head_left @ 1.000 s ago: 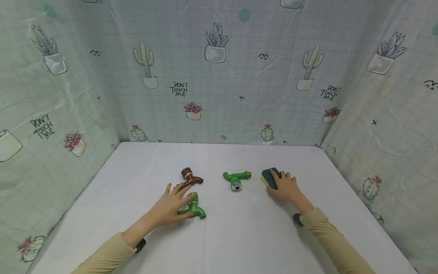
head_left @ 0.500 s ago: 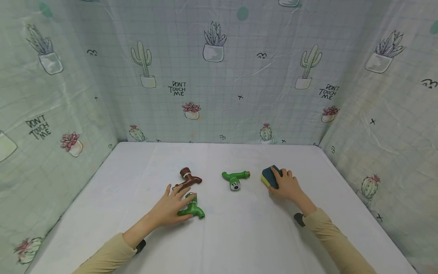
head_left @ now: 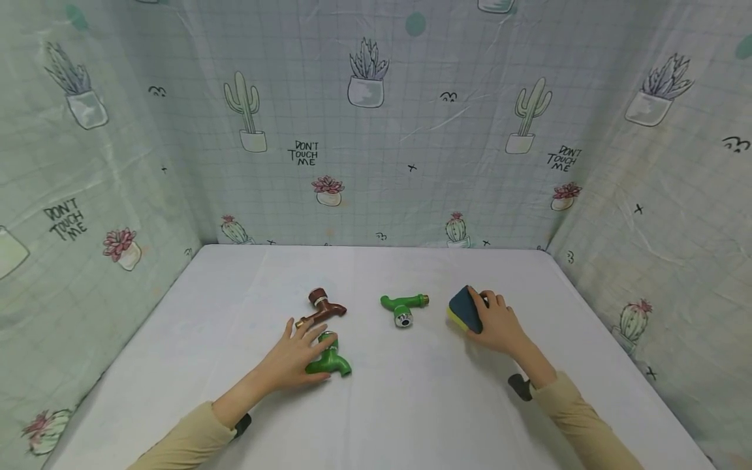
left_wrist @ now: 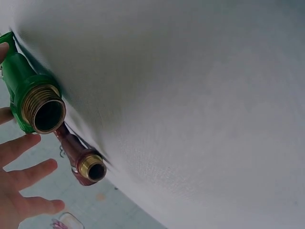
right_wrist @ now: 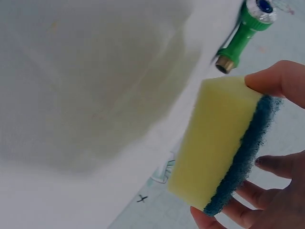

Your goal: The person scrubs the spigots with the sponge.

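**Gripping sponge [head_left: 465, 309] in right hand [head_left: 499, 324], with left hand [head_left: 288, 362] spread over near green tap [head_left: 332, 360]**

Bounded at back by straight far edge of white table [head_left: 399, 411], and closed in behind and on both sides by patterned cloth [head_left: 352, 143]. Can follow plain white tabletop between both forearms, right down to bottom of head view.

Printed on cloth: potted cacti and succulents, set in drawn pots. Can see into hollow, dark brass mouths of near green tap and brown tap [head_left: 326, 311] in left wrist view, with clear threading on the green.

Located right of far green tap [head_left: 404, 305], at right rear of table: sponge, held tilted between thumb and fingers, with blue scouring side toward palm and yellow foam outward. Cannot tell about contact between sponge and table.

Left hand: loose, no hold, fingers straight and parted. Partly hides near green tap; cannot tell about actual touch. Overlaps threaded end of brown tap in head view.

Placed between brown tap and sponge, well apart from left hand: far green tap, with chrome nozzle toward viewer. Worn on both arms: tan sleeves [head_left: 578, 418], with black wrist units [head_left: 519, 386] just below.
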The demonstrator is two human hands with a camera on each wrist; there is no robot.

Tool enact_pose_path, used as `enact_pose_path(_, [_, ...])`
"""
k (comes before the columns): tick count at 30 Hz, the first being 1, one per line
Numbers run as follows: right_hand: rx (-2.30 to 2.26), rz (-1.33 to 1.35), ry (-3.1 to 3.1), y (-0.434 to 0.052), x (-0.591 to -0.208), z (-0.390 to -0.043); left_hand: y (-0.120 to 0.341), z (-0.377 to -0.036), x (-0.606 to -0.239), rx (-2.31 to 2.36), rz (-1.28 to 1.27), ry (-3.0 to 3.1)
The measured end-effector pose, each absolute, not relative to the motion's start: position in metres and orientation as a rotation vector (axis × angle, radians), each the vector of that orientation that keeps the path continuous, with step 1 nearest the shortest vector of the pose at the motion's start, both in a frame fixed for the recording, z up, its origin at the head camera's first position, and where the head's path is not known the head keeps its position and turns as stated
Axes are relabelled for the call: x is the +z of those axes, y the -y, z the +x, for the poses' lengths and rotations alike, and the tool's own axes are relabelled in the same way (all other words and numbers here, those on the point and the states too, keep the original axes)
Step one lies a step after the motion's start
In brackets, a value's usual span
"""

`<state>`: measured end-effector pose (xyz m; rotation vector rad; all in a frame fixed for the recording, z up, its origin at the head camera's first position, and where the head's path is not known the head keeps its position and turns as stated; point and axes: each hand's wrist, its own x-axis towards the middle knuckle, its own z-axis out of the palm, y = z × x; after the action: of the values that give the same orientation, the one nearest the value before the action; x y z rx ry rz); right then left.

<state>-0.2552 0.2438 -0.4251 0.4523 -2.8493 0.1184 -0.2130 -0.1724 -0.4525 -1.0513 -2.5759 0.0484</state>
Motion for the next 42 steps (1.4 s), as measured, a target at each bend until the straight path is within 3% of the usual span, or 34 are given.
enact_pose_path(18, [0.238,0.5,2.752,-0.23,-0.423,-0.22,0.163,-0.212,-0.454,0.013,-1.024,2.531])
enact_pose_path(42, [0.27,0.576,2.657,-0.216,-0.417,-0.208,0.156,-0.211,-0.445,0.113,-0.996,2.592])
